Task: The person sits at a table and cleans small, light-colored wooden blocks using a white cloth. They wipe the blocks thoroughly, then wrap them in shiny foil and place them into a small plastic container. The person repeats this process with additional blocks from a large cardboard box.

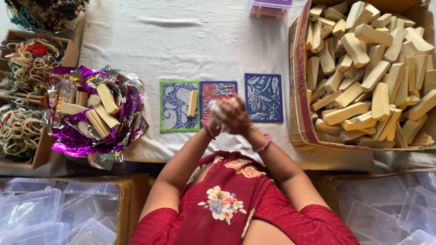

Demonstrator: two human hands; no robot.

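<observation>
nearest the camera, clear plastic boxes (32, 218) fill a carton at the lower left, and more clear plastic containers (386, 213) lie at the lower right. just beyond, over the near edge of the white tablecloth (190, 41), the left hand (213, 119) and the right hand (238, 115) are pressed together, fingers curled shut around a small white piece (217, 109); what it is cannot be told. beneath and beyond the hands lie three printed cloth mats: a red and blue mat (219, 90) partly under the hands, a green-edged mat (179, 106) with a wooden block (193, 103) lying on it, and a dark blue leaf mat (264, 97). to the left, purple foil (77, 136) holds more wooden blocks. to the right, a big cardboard box (299, 90) is heaped with wooden pieces (368, 68).
</observation>
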